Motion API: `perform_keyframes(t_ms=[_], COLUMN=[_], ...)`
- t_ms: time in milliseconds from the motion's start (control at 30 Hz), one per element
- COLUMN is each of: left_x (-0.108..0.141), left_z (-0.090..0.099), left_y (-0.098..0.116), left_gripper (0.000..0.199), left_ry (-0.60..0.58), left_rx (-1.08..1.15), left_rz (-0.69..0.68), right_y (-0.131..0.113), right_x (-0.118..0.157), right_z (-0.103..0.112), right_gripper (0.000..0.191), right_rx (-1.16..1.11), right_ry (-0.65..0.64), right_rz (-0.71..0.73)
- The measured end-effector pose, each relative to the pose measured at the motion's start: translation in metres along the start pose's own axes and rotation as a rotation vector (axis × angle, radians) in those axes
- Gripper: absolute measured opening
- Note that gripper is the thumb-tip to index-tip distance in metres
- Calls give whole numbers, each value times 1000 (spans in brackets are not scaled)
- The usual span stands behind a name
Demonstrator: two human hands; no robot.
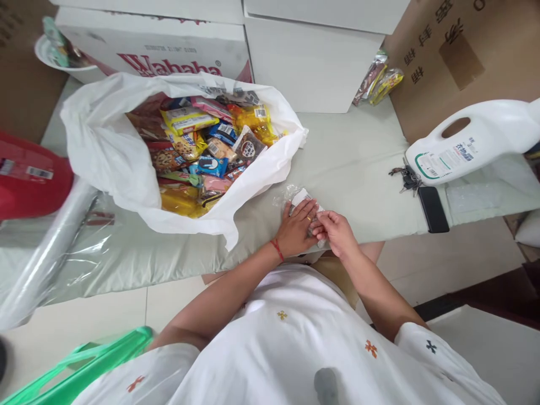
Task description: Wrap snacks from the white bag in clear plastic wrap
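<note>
A small clear plastic packet (300, 196) with something white and grey in it lies near the table's front edge, mostly covered by my hands. Flat across it rests my left hand (295, 228), fingers stretched out, with a ring and a red cord at the wrist. Close beside, my right hand (335, 229) has thumb and fingers pinched together at the packet's right side. What exactly is inside the packet is hidden. Left of my hands stands an open white plastic bag (270, 174) full of wrapped snacks (211, 152).
White boxes (304, 67) line the back. On the right are a white detergent bottle (455, 146), keys (408, 177) and a black phone (433, 209). A roll of clear film (50, 253) and a red container (34, 185) sit left; a green bag (97, 360) is below.
</note>
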State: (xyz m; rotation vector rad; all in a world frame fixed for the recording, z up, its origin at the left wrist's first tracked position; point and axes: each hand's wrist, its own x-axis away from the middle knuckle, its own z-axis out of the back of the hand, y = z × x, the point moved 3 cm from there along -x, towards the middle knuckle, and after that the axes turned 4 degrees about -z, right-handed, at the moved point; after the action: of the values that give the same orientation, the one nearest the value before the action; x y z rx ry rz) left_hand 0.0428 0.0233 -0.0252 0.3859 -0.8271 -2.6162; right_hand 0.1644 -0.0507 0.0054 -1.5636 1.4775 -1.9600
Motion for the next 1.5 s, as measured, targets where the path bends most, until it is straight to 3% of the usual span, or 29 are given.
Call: perform_keyframes(t_ms=[67,167,233,333,400,433,533,600,667,800,900,1000,1100,1167,1233,1367,1500], left_x=[1,2,1,-2,-4,-4,-4,-3,-2,1,6,8,7,6,4,3,8], left_z=[6,12,11,4,0,-1,-3,-4,-4,-3,0,-1,-2,-1,0,2,-1], left_y=[-7,-11,-6,5,10,11,9,6,5,5,-3,-13,-17,-17,-14,-7,-3], left_gripper=[86,65,49,45,42,41,39,40,39,34,40,71,94,101,86,28,28], left_ry=[-4,54,104,148,150,142,121,111,107,215,463,607,609,610,587,479,396], left_rx=[137,274,241,121,64,47,39,49,57,67,108,196,249,249,215,97,-43], left_rz=[-2,30,68,109,106,92,30,-4,-44,-63,106,282,359,350,285,184,136], right_y=[4,11,15,11,-3,-14,-59,-82,-93,-99,-105,-111,-98,-78,-54,-13,10], right_x=[-1,11,23,40,45,42,12,-22,-62,-123,-131,-110,-75,-55,-43,-27,-14], right_z=[0,0,-1,3,17,27,45,31,0,-59,-70,-55,-29,-13,1,18,24], right_gripper=[39,41,43,47,51,49,35,34,45,53,30,16,17,24,29,41,61], right_rx=[-76,-218,-309,-311,-120,29,519,779,1030,1310,1207,1088,1126,1182,1219,1274,1359], right_ry=[-53,-79,-99,-237,-293,-252,31,61,-42,-276,-435,-537,-505,-409,-321,-230,-202], right_rz=[-12,6,10,-52,-77,-43,267,476,560,427,303,486,876,1029,1065,1035,975])
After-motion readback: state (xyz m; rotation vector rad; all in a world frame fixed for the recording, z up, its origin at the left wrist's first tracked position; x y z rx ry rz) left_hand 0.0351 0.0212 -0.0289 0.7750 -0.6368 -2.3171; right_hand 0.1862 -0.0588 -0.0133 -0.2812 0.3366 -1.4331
